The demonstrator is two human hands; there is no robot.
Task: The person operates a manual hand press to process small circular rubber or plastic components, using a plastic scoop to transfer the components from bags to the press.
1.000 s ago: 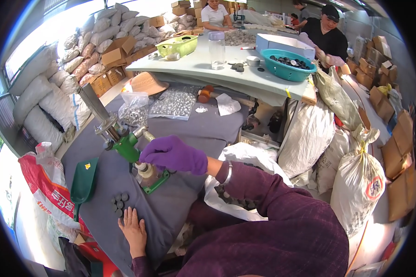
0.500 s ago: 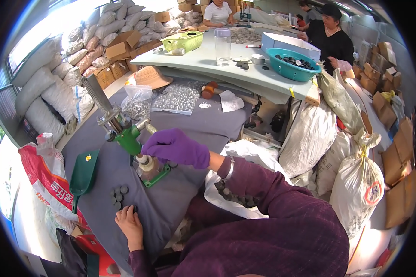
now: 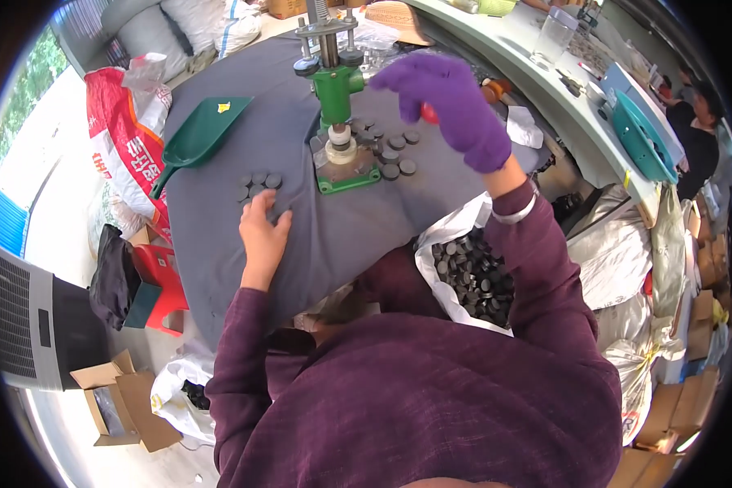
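Observation:
A green hand press (image 3: 333, 96) stands on the grey cloth, its clear base plate in a green frame and a white round fitting (image 3: 339, 138) under the ram. My right hand (image 3: 455, 110), in a purple glove, curls over the press lever; the lever's red knob (image 3: 429, 113) shows beneath the palm, while the rest is hidden. My bare left hand (image 3: 264, 236) has thumb and fingers apart, its fingertips beside a small group of black discs (image 3: 259, 178) on the cloth. More black discs (image 3: 391, 155) lie to the right of the press.
On the left a green scoop (image 3: 206, 130) lies on the cloth-covered table (image 3: 220, 220). A white sack of black discs (image 3: 473, 276) gapes open under my right arm. At the right is a pale table with a clear jar (image 3: 555, 37) and a teal basin (image 3: 642, 134); a person sits beyond.
The view has swung toward the left and lower. My left hand has come away from a disc, fingers apart. My right hand has risen from beside the press base, uncovering discs there.

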